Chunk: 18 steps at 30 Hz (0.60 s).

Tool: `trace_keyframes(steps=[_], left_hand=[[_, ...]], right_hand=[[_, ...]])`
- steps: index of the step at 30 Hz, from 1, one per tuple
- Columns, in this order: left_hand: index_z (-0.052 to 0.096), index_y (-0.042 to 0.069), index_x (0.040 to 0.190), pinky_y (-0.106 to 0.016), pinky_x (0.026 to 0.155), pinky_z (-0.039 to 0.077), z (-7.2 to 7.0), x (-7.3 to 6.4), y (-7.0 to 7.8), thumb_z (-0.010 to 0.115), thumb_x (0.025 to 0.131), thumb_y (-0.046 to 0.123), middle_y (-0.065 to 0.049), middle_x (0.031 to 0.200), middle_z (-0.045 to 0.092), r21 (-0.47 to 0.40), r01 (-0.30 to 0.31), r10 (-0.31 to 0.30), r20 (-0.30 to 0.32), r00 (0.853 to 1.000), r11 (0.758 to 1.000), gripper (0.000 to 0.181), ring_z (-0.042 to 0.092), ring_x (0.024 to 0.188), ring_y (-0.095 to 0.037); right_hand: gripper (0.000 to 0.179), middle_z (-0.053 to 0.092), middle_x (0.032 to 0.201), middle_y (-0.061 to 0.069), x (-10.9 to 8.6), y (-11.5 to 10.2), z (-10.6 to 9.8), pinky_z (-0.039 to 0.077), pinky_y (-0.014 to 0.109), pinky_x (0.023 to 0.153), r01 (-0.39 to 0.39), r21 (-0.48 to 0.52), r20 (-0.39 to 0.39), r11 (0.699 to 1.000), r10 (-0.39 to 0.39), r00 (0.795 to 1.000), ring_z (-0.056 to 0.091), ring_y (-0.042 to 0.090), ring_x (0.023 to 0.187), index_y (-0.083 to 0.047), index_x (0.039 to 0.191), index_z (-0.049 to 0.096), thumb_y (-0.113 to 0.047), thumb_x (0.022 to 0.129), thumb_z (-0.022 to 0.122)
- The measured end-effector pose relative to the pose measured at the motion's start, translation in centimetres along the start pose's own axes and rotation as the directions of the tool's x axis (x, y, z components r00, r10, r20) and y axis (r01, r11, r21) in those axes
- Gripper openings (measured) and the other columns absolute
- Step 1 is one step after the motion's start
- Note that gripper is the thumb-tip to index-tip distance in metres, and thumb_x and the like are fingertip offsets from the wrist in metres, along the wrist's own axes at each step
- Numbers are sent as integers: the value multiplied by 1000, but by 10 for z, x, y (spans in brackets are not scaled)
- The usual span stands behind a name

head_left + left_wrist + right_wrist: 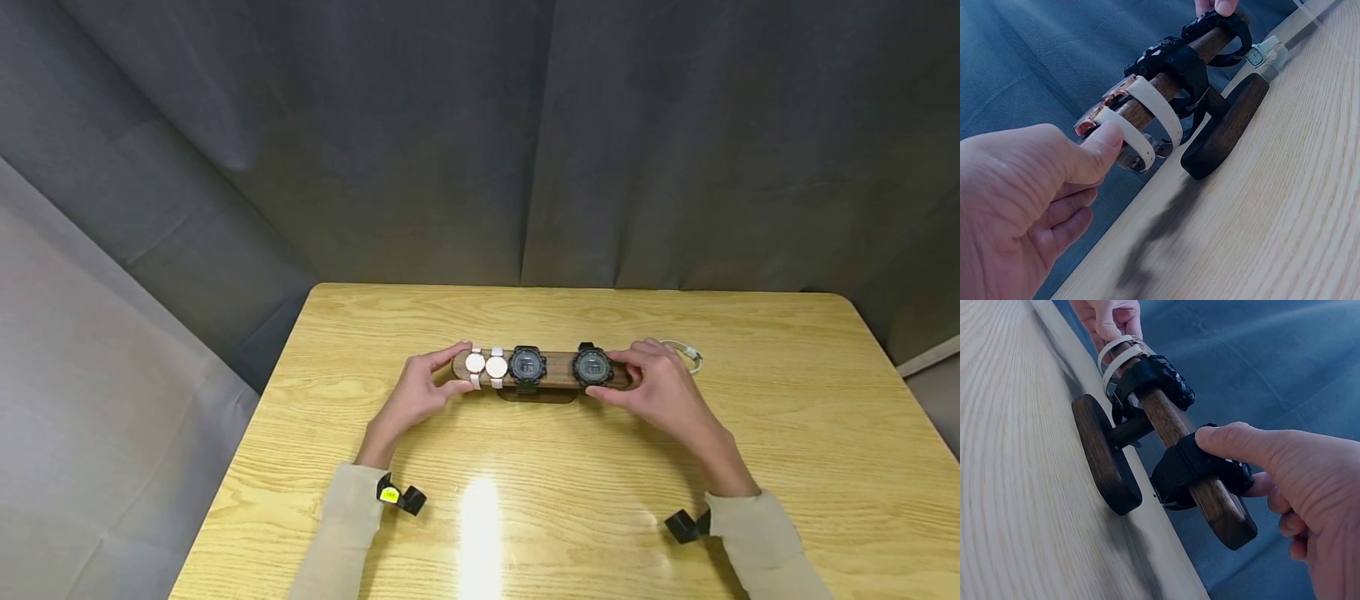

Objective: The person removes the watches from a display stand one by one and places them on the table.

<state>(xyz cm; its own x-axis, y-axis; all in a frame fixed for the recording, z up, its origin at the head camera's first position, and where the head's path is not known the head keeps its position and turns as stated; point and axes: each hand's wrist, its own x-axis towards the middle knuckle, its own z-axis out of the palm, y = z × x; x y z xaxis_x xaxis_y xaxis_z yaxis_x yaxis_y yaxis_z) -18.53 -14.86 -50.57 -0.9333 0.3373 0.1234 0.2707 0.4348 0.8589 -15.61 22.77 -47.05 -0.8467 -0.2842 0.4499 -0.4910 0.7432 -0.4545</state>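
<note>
A dark wooden watch stand [558, 368] has its bar raised above a rounded base [1229, 128]. Two white-strapped watches [497, 367] with rose-gold cases are on its left part. Beside them a black digital watch [527, 365] wraps the bar, and a second black watch [592, 367] sits nearer the right end. My left hand [420, 390] pinches the outermost white-strapped watch at the bar's left end, thumb on its strap. With thumb and finger on opposite sides, my right hand [662, 388] pinches the right-hand black watch. Bare wood shows between the two black watches.
A pale green watch [1263, 53] lies on the table behind my right hand. The wood-grain table [360, 333] ends at a rear edge, where a dark grey curtain [420, 167] hangs. Lighter fabric [90, 400] hangs at the left.
</note>
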Motion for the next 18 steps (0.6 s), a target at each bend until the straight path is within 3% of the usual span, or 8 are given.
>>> trace_keyframes(steps=[4,12,18], left_hand=[[61,16,147,-47,106,49,0,0,1,84,89,15,-4,147,61,-9,6,-6,1,1000,1000,62,55,138,-24],[61,15,147,-45,115,42,0,0,1,85,88,13,-7,146,62,-22,-9,9,-3,1000,1000,64,56,137,-25],[61,13,148,-47,108,50,0,0,0,84,89,12,-9,145,63,-29,-12,12,3,1000,1000,63,58,135,-25]], right_hand=[[50,40,66,-4,0,3,-2,31,33,72,8,7,-3,1000,-8,1000,36,14,68,-3,101,81,-29,64,102],[50,44,65,0,1,7,-4,31,30,69,28,7,-3,1000,-28,1000,36,12,67,-3,99,81,-28,61,103],[50,45,64,0,1,10,-5,33,32,70,38,15,1,999,-38,999,37,11,65,-4,99,81,-26,60,103]])
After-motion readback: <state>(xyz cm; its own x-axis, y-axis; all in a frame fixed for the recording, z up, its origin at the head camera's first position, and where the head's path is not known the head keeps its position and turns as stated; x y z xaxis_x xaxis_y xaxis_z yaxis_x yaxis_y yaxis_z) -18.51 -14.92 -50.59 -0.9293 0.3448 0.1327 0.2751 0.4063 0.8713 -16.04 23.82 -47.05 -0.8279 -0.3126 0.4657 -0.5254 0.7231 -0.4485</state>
